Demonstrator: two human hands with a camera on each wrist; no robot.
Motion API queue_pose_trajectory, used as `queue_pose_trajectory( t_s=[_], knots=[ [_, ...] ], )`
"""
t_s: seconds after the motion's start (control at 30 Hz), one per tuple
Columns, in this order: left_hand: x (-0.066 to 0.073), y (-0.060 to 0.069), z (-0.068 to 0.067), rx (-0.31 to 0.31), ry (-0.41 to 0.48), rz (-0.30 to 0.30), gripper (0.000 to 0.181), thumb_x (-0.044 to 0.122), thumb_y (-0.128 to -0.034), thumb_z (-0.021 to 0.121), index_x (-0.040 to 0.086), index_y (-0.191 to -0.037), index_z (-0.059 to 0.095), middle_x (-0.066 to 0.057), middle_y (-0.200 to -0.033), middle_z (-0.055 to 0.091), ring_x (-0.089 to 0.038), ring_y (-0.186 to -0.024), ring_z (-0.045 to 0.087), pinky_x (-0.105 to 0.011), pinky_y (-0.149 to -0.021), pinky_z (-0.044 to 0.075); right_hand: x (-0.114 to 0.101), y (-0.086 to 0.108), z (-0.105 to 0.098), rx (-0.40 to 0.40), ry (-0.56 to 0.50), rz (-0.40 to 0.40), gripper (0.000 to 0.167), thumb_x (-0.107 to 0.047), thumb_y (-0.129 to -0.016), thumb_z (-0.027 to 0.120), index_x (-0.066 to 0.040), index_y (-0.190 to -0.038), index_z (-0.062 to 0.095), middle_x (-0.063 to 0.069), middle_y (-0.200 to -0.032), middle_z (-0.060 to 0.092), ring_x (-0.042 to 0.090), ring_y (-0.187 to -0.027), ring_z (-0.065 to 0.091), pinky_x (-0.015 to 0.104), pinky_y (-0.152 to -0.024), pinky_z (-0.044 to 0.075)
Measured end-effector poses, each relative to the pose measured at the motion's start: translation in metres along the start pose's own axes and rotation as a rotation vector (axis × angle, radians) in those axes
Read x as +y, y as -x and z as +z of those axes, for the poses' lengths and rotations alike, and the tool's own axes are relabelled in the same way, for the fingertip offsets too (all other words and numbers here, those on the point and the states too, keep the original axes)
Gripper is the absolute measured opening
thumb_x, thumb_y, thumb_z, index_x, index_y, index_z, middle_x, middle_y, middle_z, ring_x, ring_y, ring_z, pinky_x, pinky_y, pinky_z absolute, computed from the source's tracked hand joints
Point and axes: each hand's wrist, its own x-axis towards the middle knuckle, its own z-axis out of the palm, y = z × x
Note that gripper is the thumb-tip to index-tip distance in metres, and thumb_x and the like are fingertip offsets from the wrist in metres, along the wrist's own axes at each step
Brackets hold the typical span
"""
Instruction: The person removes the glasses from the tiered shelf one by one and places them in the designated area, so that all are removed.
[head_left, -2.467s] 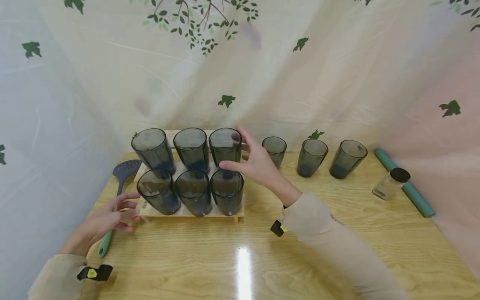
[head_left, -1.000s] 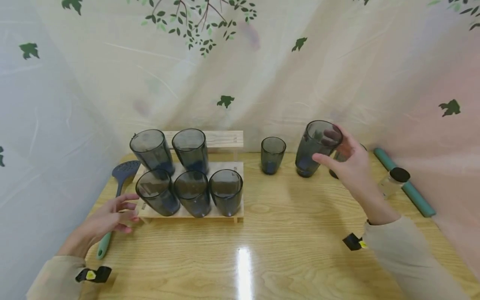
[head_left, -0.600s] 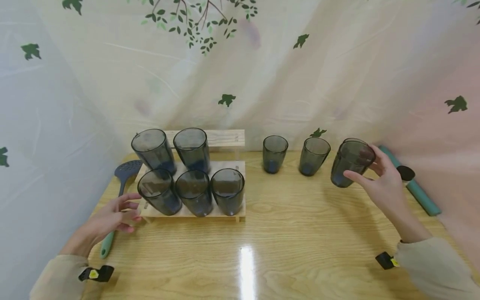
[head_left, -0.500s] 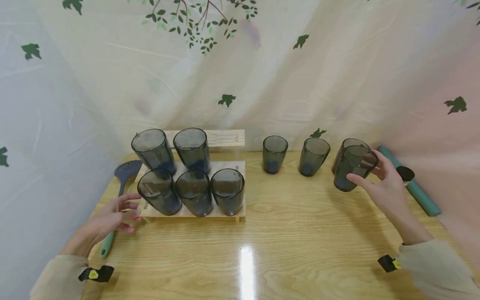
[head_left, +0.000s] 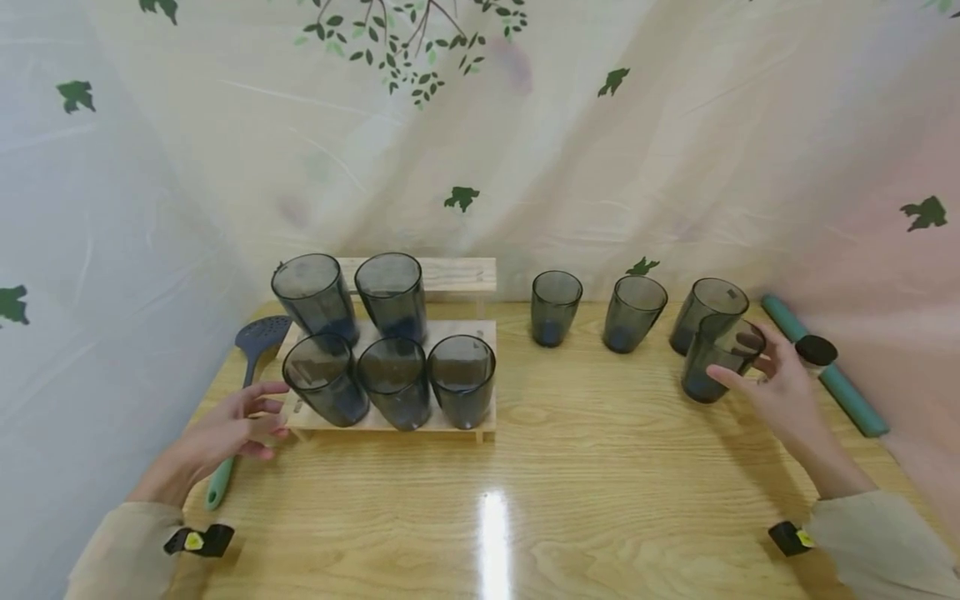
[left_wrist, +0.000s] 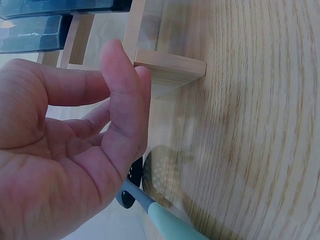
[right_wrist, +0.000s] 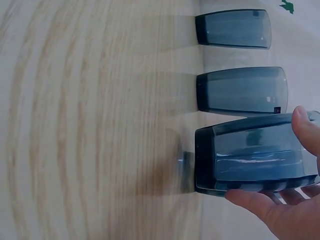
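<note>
My right hand grips a smoky grey drinking glass by its side, thumb on one side and fingers on the other. The held glass stands roughly upright in front of the rightmost glass of the back row. In the right wrist view its thick base is close to the tabletop; whether they touch, I cannot tell. At the left, my left hand lies beside a stepped wooden rack, its fingers loosely bent and holding nothing. Several matching glasses stand on the rack, including one at its front right.
Two more glasses, one nearer the rack and one in the middle, line the back of the table. A skimmer lies left of the rack. A black-lidded jar and a green roll are at the right.
My right hand has taken the back right glass off the rack and carried it rightward. It has since come down and nearer, in front of the rightmost glass. My left hand has hardly moved.
</note>
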Motion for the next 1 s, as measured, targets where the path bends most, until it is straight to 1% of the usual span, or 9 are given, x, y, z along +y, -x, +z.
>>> queue_pose_trajectory(
  t_s=[0.1, 0.27, 0.47, 0.6, 0.67, 0.73, 0.83, 0.9, 1.0],
  knots=[
    [0.001, 0.000, -0.001, -0.005, 0.002, 0.003, 0.069, 0.010, -0.1030, 0.059, -0.006, -0.156, 0.017, -0.030, -0.135, 0.039, -0.027, -0.103, 0.063, -0.042, -0.071, 0.060, 0.005, 0.000, 0.002, -0.004, -0.037, -0.033, 0.098, -0.034, -0.096, 0.072, -0.012, -0.164, 0.005, 0.028, -0.154, 0.029, 0.049, -0.127, 0.039, 0.009, -0.068, 0.045],
    [0.002, 0.000, -0.001, -0.003, 0.003, 0.003, 0.068, 0.009, -0.1026, 0.059, -0.006, -0.155, 0.018, -0.029, -0.133, 0.041, -0.027, -0.103, 0.063, -0.042, -0.070, 0.060, 0.010, -0.001, 0.005, 0.013, -0.048, -0.072, 0.092, -0.028, -0.097, 0.072, -0.015, -0.164, 0.010, 0.027, -0.150, 0.033, 0.039, -0.121, 0.042, 0.009, -0.070, 0.045],
    [0.002, 0.000, -0.001, -0.007, 0.006, 0.005, 0.069, 0.010, -0.1025, 0.059, -0.006, -0.155, 0.018, -0.030, -0.133, 0.040, -0.028, -0.102, 0.063, -0.042, -0.070, 0.060, 0.017, -0.001, 0.004, 0.030, -0.041, -0.100, 0.092, -0.025, -0.096, 0.073, -0.018, -0.164, 0.012, 0.026, -0.149, 0.035, 0.014, -0.116, 0.045, 0.007, -0.075, 0.041],
    [0.001, -0.002, -0.001, -0.014, 0.013, 0.006, 0.069, 0.009, -0.1025, 0.060, -0.006, -0.155, 0.018, -0.029, -0.133, 0.041, -0.028, -0.102, 0.063, -0.042, -0.070, 0.060, 0.019, 0.000, 0.002, 0.029, -0.052, -0.099, 0.094, -0.024, -0.096, 0.074, -0.018, -0.164, 0.010, 0.026, -0.151, 0.033, 0.031, -0.130, 0.042, 0.022, -0.103, 0.040],
    [0.000, -0.003, -0.002, -0.015, 0.013, 0.005, 0.069, 0.010, -0.1024, 0.060, -0.005, -0.155, 0.018, -0.029, -0.133, 0.041, -0.027, -0.103, 0.063, -0.042, -0.070, 0.060, 0.019, 0.001, 0.002, 0.024, -0.057, -0.089, 0.095, -0.025, -0.096, 0.074, -0.018, -0.164, 0.008, 0.026, -0.152, 0.031, 0.044, -0.135, 0.036, 0.021, -0.106, 0.036],
    [0.000, -0.002, -0.002, -0.016, 0.009, 0.006, 0.069, 0.010, -0.1025, 0.060, -0.005, -0.155, 0.018, -0.029, -0.134, 0.040, -0.027, -0.103, 0.063, -0.042, -0.070, 0.060, 0.020, 0.001, 0.003, 0.024, -0.061, -0.083, 0.097, -0.025, -0.096, 0.074, -0.016, -0.164, 0.006, 0.026, -0.152, 0.031, 0.045, -0.135, 0.036, 0.021, -0.106, 0.036],
    [0.000, -0.002, -0.003, -0.016, 0.008, 0.005, 0.069, 0.010, -0.1025, 0.059, -0.006, -0.155, 0.018, -0.030, -0.134, 0.040, -0.027, -0.103, 0.063, -0.042, -0.071, 0.060, 0.022, 0.000, 0.005, 0.033, -0.047, -0.088, 0.097, -0.024, -0.095, 0.075, -0.012, -0.163, 0.006, 0.024, -0.148, 0.034, 0.029, -0.128, 0.043, 0.007, -0.086, 0.037],
    [-0.001, -0.002, -0.003, -0.019, 0.009, 0.006, 0.069, 0.009, -0.1026, 0.059, -0.006, -0.155, 0.018, -0.030, -0.134, 0.040, -0.027, -0.103, 0.063, -0.042, -0.071, 0.060, 0.022, -0.001, 0.006, 0.041, -0.046, -0.100, 0.097, -0.023, -0.094, 0.075, -0.009, -0.162, 0.007, 0.024, -0.146, 0.036, 0.022, -0.123, 0.044, 0.006, -0.085, 0.037],
    [-0.001, -0.003, -0.004, -0.023, 0.012, 0.006, 0.069, 0.009, -0.1023, 0.059, -0.006, -0.155, 0.018, -0.029, -0.133, 0.041, -0.026, -0.102, 0.064, -0.042, -0.070, 0.060, 0.022, 0.000, 0.007, 0.043, -0.050, -0.100, 0.098, -0.022, -0.094, 0.075, -0.008, -0.162, 0.005, 0.026, -0.150, 0.032, 0.028, -0.127, 0.043, 0.008, -0.089, 0.038]
  ],
)
